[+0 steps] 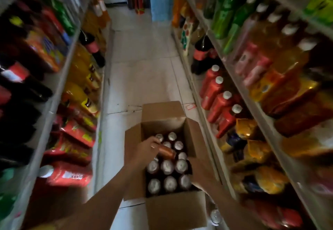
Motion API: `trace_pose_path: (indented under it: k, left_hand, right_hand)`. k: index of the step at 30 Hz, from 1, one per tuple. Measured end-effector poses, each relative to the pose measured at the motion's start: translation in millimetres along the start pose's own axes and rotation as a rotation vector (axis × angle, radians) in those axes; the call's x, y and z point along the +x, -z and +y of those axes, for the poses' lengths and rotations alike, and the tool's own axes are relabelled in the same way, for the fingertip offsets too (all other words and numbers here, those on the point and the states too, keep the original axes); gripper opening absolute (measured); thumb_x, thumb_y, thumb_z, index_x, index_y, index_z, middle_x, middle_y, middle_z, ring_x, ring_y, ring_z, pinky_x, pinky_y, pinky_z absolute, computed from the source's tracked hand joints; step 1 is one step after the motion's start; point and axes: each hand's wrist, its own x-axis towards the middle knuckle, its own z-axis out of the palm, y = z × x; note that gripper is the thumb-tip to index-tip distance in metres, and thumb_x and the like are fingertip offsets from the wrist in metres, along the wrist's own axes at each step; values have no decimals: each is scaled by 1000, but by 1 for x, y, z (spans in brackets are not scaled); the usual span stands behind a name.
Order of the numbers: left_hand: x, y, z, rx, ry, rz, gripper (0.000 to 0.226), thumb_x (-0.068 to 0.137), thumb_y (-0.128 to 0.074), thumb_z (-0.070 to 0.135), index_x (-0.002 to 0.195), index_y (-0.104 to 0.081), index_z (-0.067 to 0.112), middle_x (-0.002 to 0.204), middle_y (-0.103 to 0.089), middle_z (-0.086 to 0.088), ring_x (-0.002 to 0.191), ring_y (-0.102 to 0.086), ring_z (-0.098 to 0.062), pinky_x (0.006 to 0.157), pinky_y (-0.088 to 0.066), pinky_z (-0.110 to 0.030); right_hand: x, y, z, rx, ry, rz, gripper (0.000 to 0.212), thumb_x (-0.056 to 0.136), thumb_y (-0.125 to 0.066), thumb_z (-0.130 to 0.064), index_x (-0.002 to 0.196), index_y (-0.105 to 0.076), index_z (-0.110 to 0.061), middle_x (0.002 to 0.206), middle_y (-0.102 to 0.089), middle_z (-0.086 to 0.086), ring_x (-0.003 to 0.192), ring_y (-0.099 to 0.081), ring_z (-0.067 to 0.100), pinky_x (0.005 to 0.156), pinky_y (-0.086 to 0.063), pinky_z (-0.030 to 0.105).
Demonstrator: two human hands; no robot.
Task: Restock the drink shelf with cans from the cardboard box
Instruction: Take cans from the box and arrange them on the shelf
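An open cardboard box [176, 210] stands on the aisle floor below me, with several silver-topped cans [167, 166] upright inside. My left hand [146, 148] reaches in from the left and is shut on a copper-red can [166, 151], which is tilted just above the back rows. My right hand [201, 174] lies against the box's right wall and flap. It is dark and blurred, so its grip is unclear. One can [215, 215] stands outside the box at the foot of the right shelf.
Shelving lines both sides of the narrow tiled aisle [144, 78]. The left shelf [54, 103] holds dark and orange bottles and red packets. The right shelf [252, 107] holds red, green and yellow bottles and yellow bags. Open floor stretches beyond the box.
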Motion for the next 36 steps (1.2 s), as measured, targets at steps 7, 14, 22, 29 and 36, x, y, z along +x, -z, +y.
trace_pose_path:
  k: [7, 14, 22, 29, 36]
  left_hand:
    - [67, -121, -84, 445, -72, -356, 66, 82, -60, 35, 142, -33, 33, 146, -36, -4, 132, -37, -29, 109, -33, -41]
    - [102, -160, -107, 875, 23, -642, 93, 82, -63, 42, 151, -2, 27, 158, 1, -15, 139, -20, -42, 110, -29, -51]
    - [99, -160, -110, 909, 33, -598, 82, 82, -53, 49, 148, -10, 27, 154, -12, -16, 138, -21, -41, 113, -20, -48]
    - [103, -153, -111, 673, 133, -596, 59, 92, -34, 49, 146, -18, 33, 154, -16, -15, 139, -20, -38, 111, -16, -48]
    - [96, -175, -108, 1035, 96, -392, 73, 91, -40, 56, 148, -9, 22, 150, -23, -22, 137, -29, -40, 112, 0, -61]
  right_hand:
    - [100, -73, 36, -192, 76, -102, 76, 84, -60, -19, 148, -18, -27, 152, -19, 9, 134, -32, 33, 105, -37, 38]
    - [138, -107, 60, -27, 46, -57, 77, 77, -68, -18, 141, -26, -21, 146, -26, 13, 116, -51, 34, 89, -48, 37]
    - [118, -99, 53, 146, 7, 175, 68, 74, -72, -21, 129, -33, -22, 130, -34, 7, 119, -42, 29, 91, -43, 32]
    - [96, -77, 37, 192, 57, 291, 67, 76, -71, -22, 132, -35, -24, 127, -35, 6, 116, -41, 25, 92, -43, 31]
    - [87, -67, 39, 355, -2, 314, 71, 71, -73, -24, 132, -36, -27, 126, -37, 5, 113, -46, 23, 90, -50, 39]
